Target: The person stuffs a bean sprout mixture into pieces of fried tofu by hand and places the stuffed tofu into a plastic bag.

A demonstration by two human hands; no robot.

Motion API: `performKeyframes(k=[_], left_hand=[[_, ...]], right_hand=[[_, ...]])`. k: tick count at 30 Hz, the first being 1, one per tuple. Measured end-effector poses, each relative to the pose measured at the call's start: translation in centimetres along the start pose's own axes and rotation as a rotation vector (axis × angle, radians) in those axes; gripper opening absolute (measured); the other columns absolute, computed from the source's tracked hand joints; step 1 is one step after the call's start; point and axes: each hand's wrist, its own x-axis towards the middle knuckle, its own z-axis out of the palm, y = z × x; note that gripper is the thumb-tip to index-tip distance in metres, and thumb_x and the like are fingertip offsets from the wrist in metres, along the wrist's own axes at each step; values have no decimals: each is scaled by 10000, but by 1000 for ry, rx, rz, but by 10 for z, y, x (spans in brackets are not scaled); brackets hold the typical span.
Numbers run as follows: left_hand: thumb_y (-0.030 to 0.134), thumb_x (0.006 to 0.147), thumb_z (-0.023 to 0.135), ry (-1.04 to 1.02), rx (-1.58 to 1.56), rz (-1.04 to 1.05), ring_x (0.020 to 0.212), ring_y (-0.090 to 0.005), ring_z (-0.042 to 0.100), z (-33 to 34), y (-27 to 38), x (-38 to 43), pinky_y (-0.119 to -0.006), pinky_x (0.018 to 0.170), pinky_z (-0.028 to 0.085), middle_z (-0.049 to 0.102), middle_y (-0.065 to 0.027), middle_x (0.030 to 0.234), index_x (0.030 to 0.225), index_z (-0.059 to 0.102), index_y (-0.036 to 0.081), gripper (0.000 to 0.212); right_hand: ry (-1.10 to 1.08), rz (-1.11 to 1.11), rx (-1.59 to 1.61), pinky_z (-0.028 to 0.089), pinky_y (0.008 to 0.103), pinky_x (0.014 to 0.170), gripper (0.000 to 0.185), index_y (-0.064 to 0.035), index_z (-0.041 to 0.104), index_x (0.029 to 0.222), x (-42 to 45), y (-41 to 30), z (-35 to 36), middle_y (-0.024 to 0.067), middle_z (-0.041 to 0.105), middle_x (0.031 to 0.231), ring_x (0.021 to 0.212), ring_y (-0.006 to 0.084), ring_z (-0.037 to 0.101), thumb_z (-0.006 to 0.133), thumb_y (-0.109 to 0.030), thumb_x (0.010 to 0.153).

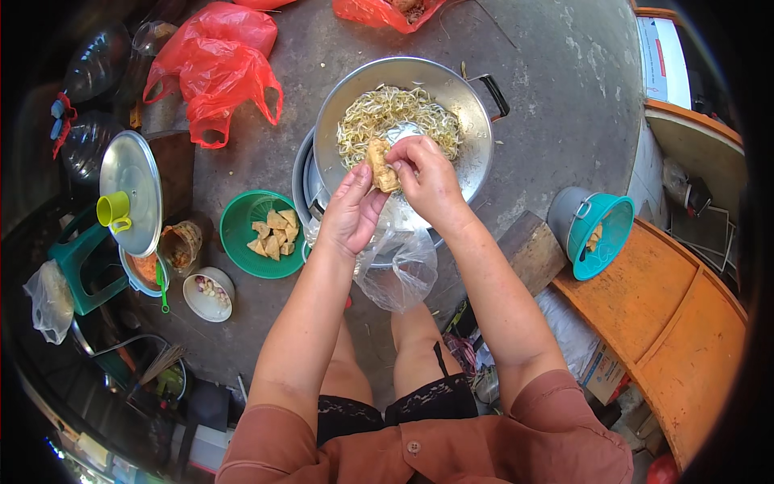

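Observation:
A golden-brown piece of fried tofu (pixel 378 158) is held upright between the fingers of my left hand (pixel 355 209). My right hand (pixel 430 181) pinches at its right side with thumb and curled fingers; the fingertips are partly hidden. Both hands are over the near part of a wide metal pan (pixel 474 151). Bean sprouts (pixel 405 109) lie heaped in the pan, around a shiny bare patch at its middle. Below my hands a clear plastic bag (pixel 399 272) hangs at the pan's near edge. Under the pan, a larger metal vessel (pixel 304 175) shows at the left.
A green basket (pixel 233 233) with several cut tofu pieces (pixel 277 236) stands left, near a white bowl (pixel 196 305) of shallots and garlic. Red plastic bags (pixel 227 66) lie beyond. At right are a wooden block (pixel 532 248), a turquoise basket (pixel 614 239) and an orange wooden bench (pixel 659 302).

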Motion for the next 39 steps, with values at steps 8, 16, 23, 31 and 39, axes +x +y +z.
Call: performKeyframes(k=[8, 16, 23, 31, 39], left_hand=[[166, 875, 532, -30, 70, -52, 1015, -143, 529, 2, 2, -1, -292, 926, 418, 548, -59, 1095, 1100, 492, 34, 264], [153, 876, 529, -28, 34, -5, 1007, -145, 535, 1, 5, 1, -284, 903, 430, 561, -61, 1069, 1076, 507, 43, 230], [153, 885, 509, -34, -13, -29, 1016, -158, 531, -4, 4, 0, -279, 884, 451, 531, -76, 1116, 1143, 454, 40, 288], [144, 908, 449, -43, -32, -49, 1010, -176, 532, 1, -2, 0, -276, 862, 467, 507, -92, 1155, 1193, 420, 28, 310], [177, 900, 481, 114, 178, 11, 948, -146, 556, 10, 2, -14, -278, 811, 463, 561, -66, 1057, 1141, 472, 51, 272]], right_hand=[[-30, 23, -142, 441, 309, 618, 64, -17, 540, 780, 12, 3, 2, 107, 484, 828, 689, 222, 512, 584, -4, 736], [-59, -81, -82, 454, 341, 677, 89, 0, 533, 798, -1, 6, 5, 145, 491, 869, 754, 285, 527, 591, -25, 736], [-42, 198, 4, 461, 333, 720, 281, -10, 525, 1027, 6, -2, 3, 136, 534, 903, 815, 233, 554, 597, -77, 764], [-119, 319, 296, 461, 301, 735, 224, -22, 542, 1025, -10, 4, -5, 107, 558, 954, 806, 182, 556, 558, -91, 812], [-99, -4, -46, 458, 350, 759, 221, -3, 527, 970, -14, -7, -4, 145, 518, 922, 842, 275, 544, 557, -11, 751]])
